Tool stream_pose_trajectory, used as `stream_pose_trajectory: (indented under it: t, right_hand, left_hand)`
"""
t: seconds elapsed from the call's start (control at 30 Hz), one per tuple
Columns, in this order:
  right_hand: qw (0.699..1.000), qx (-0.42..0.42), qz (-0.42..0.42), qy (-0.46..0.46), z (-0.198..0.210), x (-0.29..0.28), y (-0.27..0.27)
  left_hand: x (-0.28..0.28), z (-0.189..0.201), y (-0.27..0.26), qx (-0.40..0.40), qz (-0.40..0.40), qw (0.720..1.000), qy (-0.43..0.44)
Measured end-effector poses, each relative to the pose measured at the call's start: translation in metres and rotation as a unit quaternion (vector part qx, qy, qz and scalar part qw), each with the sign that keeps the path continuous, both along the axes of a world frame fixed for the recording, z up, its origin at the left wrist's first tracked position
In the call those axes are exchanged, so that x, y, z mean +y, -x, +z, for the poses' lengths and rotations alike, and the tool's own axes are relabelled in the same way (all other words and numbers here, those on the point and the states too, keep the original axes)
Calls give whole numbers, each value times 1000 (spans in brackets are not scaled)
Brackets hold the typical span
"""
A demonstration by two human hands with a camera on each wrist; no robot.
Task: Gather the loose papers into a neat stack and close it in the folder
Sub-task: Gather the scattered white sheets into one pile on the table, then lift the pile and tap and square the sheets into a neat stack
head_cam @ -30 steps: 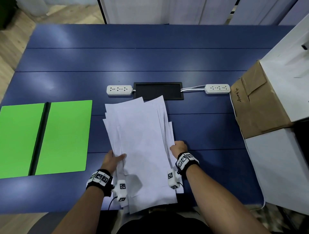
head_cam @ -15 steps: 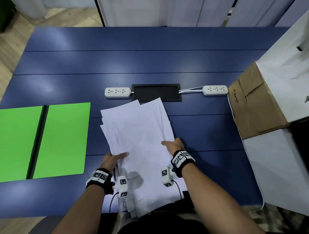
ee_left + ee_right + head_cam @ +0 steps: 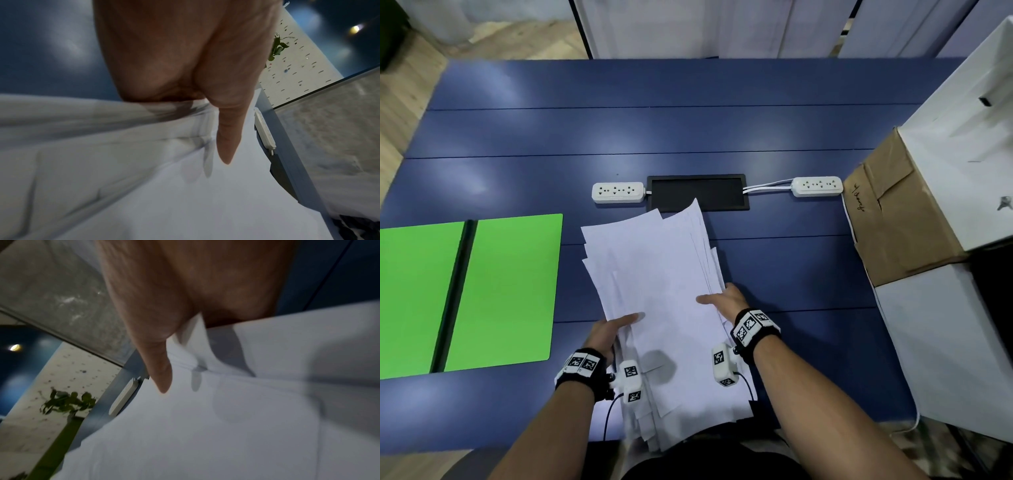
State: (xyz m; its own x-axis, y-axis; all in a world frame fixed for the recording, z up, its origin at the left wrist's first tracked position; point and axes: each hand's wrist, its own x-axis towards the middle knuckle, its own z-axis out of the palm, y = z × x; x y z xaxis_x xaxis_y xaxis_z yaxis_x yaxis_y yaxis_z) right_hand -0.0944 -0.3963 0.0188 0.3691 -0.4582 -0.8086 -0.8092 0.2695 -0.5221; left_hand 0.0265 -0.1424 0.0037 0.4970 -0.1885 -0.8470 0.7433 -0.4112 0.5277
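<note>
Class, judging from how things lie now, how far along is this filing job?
Done: the papers are gathered into one pile. In hand: left hand and right hand grip its sides, edges uneven. Left: squaring it, laying it in the open folder, closing it.

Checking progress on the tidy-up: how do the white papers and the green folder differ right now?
The white loose papers are fanned and uneven, gripped by left hand and right hand; the flat green folder lies open, untouched. The papers overhang the table's near edge; the folder doesn't. Both are on the blue table.
</note>
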Motion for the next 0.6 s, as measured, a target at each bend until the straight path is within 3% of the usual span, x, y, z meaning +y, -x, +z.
stream_pose_trajectory:
  t: [0.17,0.43,0.6]
  right_hand:
    - [991,65,76,87,-8,14,1]
    - [992,83,58,80,-13,9,11]
    - [997,44,23,67,-16,5,21]
  left_hand:
    - [-5,13,5,-12,18,1000,14]
    - [-7,10,8,-17,45,999,-6]
    - [-13,19,9,-73,34,997,5]
